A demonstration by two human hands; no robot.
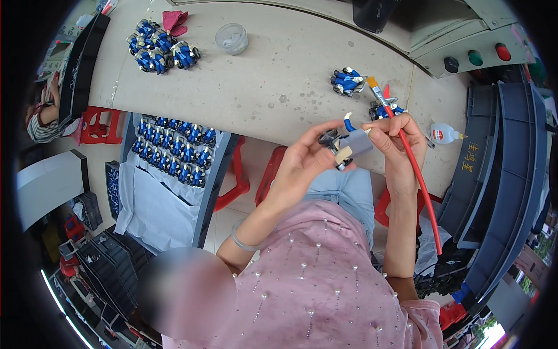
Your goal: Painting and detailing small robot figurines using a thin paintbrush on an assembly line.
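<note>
In front of my lap, my left hand grips a small wheeled toy figure with black wheels, a grey-lilac part and a raised blue arm. My right hand is closed around a red-handled paintbrush, its yellow bristles pointing up and away from me. That hand's thumb is at the edge of the toy; whether it also grips it I cannot tell. Just beyond my hands, a blue toy figure sits on the table, and another blue figure is partly hidden behind the brush and my right hand.
More blue figures cluster at the far left, beside a pink cloth and a clear cup. A lined grey crate with rows of figures stands left. At right are a small white bottle and stacked grey crates.
</note>
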